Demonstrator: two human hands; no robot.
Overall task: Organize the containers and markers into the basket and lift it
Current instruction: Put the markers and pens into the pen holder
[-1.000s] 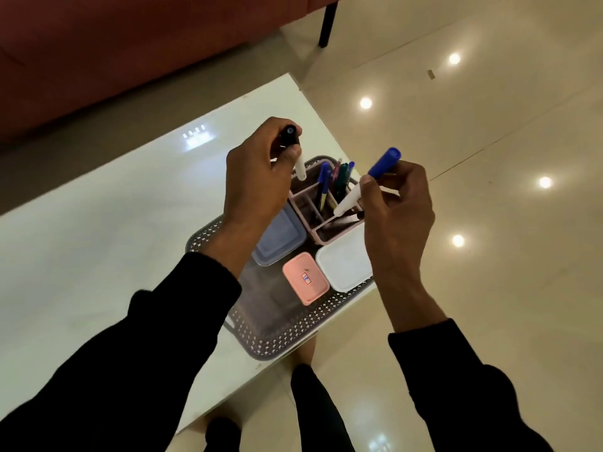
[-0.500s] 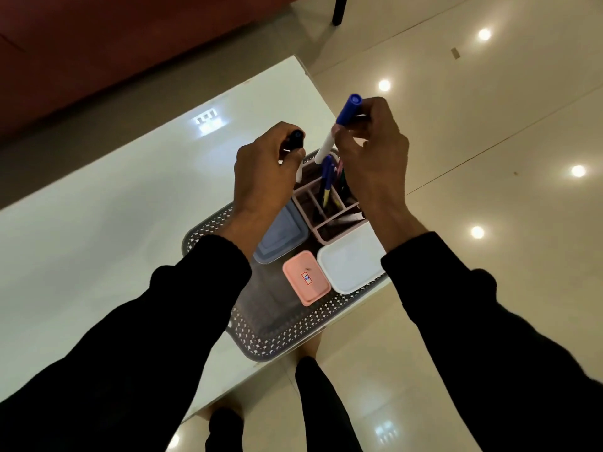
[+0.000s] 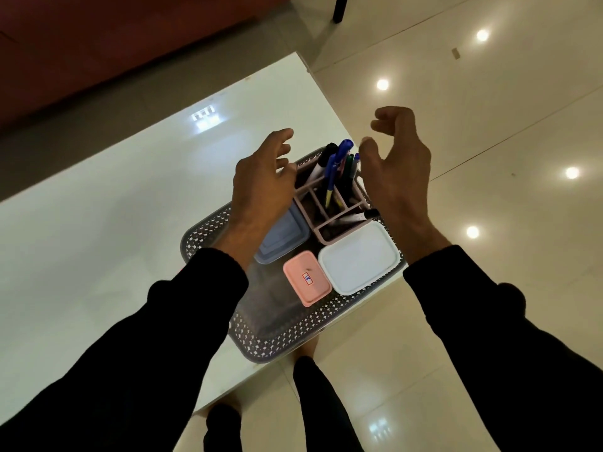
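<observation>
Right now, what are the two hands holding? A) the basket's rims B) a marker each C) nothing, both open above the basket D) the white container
C: the left hand and right hand hover open and empty over the basket, while the markers stand in the pink organizer.

At the centre of the frame a grey perforated basket (image 3: 280,337) sits at the corner of a white surface (image 3: 98,223). Inside are a pink divided holder (image 3: 336,234) of markers (image 3: 339,158), a blue-lidded container (image 3: 287,236), a small pink container (image 3: 306,278) and a white container (image 3: 359,257). The left hand (image 3: 261,187) and the right hand (image 3: 398,171) hover above the holder, fingers spread, holding nothing.
</observation>
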